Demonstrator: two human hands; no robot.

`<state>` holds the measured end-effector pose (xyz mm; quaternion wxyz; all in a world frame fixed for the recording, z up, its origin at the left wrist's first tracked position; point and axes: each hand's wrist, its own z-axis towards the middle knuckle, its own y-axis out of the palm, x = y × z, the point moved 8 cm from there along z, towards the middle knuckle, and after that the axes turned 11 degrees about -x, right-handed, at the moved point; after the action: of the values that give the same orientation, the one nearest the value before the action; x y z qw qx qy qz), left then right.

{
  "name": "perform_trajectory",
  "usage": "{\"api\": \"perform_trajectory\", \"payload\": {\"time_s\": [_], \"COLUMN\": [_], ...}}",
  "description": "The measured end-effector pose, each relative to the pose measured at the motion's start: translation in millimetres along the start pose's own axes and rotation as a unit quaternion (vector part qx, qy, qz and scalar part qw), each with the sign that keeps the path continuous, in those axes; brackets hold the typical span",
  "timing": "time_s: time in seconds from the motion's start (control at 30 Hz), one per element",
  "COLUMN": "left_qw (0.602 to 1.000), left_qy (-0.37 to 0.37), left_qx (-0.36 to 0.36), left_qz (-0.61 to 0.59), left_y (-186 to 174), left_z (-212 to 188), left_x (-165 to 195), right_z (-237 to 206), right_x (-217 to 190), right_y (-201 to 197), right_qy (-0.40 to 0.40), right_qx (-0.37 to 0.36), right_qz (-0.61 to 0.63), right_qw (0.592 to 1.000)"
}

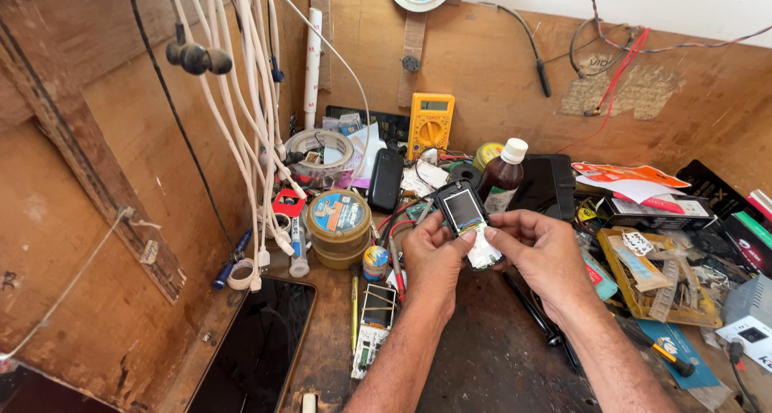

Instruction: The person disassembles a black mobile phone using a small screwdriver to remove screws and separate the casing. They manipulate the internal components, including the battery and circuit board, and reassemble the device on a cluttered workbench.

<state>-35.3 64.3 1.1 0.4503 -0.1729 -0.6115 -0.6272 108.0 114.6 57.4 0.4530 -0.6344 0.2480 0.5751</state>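
Small phone (466, 220), lit screen up, pinched between left hand (434, 256) and right hand (543, 252) above the cluttered bench (482, 357) (both closed on its edges, steadying it); yellow multimeter (430, 123) behind

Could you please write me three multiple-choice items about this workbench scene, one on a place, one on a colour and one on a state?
1. Where is the yellow meter?
A. leaning at the back wall
B. lying on the dark tablet
C. hanging among the cables

2. What colour is the cap of the brown bottle?
A. red
B. white
C. green

3. How is the small phone held?
A. by the left hand alone
B. lying untouched on the bench
C. between both hands

Answers: 1 A, it stands against the wooden back wall. 2 B, the cap on top is white. 3 C, the left hand and right hand both grip it, screen up.
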Motion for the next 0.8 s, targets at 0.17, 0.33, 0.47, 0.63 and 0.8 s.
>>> {"api": "perform_trajectory", "payload": {"time_s": [0.17,0.33,0.47,0.63,0.8], "left_qw": [1.0,0.996,0.992,0.996,0.996], "left_qy": [-0.031,-0.042,-0.042,-0.058,-0.032], "left_qx": [-0.005,-0.055,-0.088,-0.049,-0.06], "left_qz": [0.002,-0.055,-0.082,-0.039,-0.062], "left_y": [-1,6,14,11,13], "left_z": [0,0,-1,-2,0], "left_x": [-4,-5,-3,-2,4], "right_z": [2,2,0,-1,1], "right_x": [4,8,9,14,14], "right_y": [-2,-9,-16,-12,-11], "right_qy": [0.002,0.01,0.005,0.008,0.002], "right_qx": [0.012,0.002,0.016,0.015,0.027], "right_qz": [0.025,0.071,0.071,0.111,0.116], "right_qw": [1.0,0.997,0.997,0.994,0.993]}}
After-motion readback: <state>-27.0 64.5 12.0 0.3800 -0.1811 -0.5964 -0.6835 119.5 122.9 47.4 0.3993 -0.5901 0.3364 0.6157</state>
